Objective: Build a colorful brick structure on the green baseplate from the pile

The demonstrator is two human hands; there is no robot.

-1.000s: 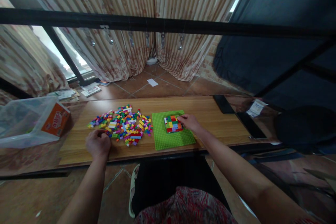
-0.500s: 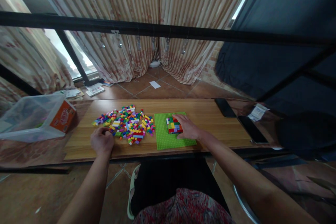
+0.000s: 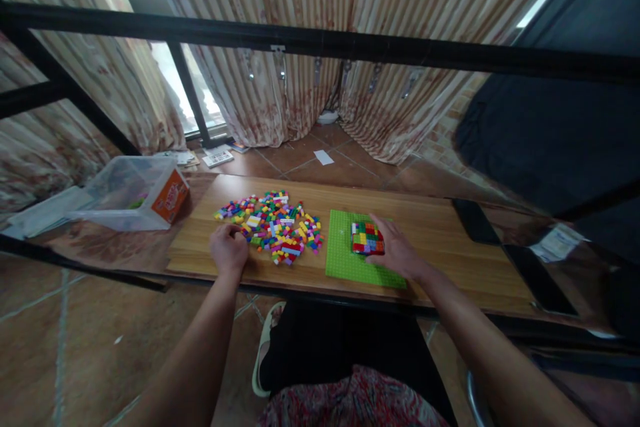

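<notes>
A block of joined multicoloured toy bricks [image 3: 367, 238] sits on the green baseplate [image 3: 341, 267]. My right hand [image 3: 397, 252] clasps this block from the right, thumb along its near side and fingers at its far side. Left of the baseplate, a loose heap of small toy bricks [image 3: 285, 230] is spread over the wooden board. At the heap's near left edge, my left hand [image 3: 229, 250] rests on the board with its fingers curled in. Whatever those fingers may hold is hidden.
The wooden board [image 3: 450, 260] lies on a narrow table. A clear plastic bin [image 3: 120, 203] with an orange label stands at the left. Two dark phones [image 3: 475, 220] and a white packet [image 3: 557, 242] lie at the right. A black rail [image 3: 320, 40] crosses beyond the table.
The camera view has swung left, so everything appears further right. Both hands keep nearly the same places beside the heap and at the brick block.
</notes>
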